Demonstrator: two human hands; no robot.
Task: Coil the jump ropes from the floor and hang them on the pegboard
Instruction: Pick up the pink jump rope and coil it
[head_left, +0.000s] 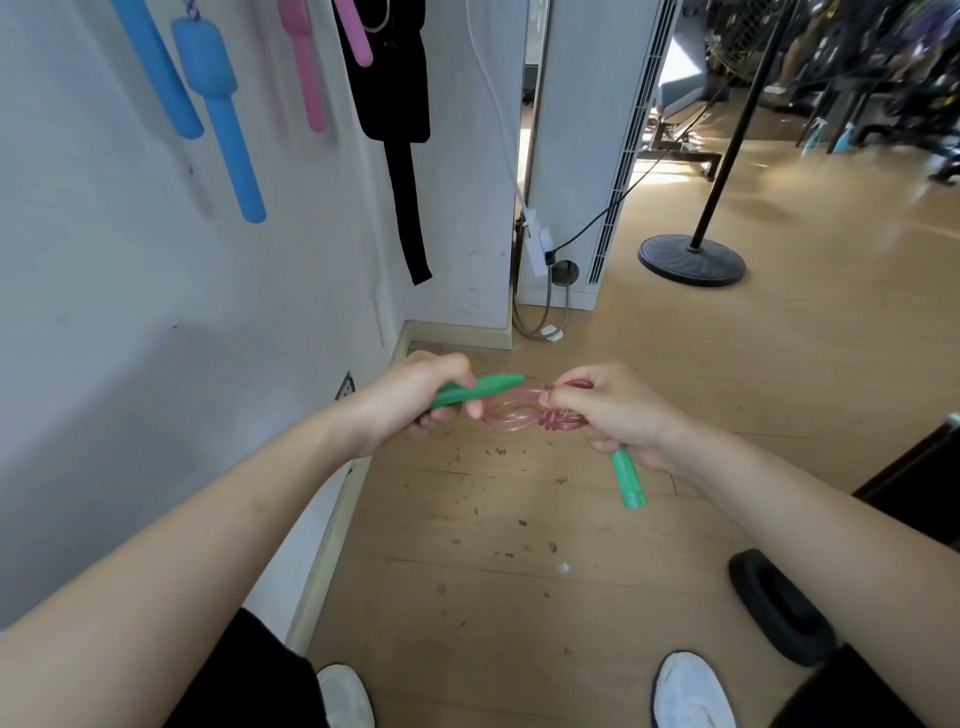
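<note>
Left hand (415, 400): grips one green handle (478, 389).
Right hand (613, 415): pinches the coiled pink rope (519, 415), second green handle (628, 478) beneath it.
Rope: held between both hands, above the floor (519, 597).

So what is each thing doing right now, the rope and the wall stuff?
Clear pink plastic jump rope: coiled, wrapped round its middle, off the floor.
Left hand: grips one green handle.
Right hand: pinches the coil; other green handle sticks out below.
Blue foam handles: hanging on the wall.
Pink handles: hanging on the wall.
</note>
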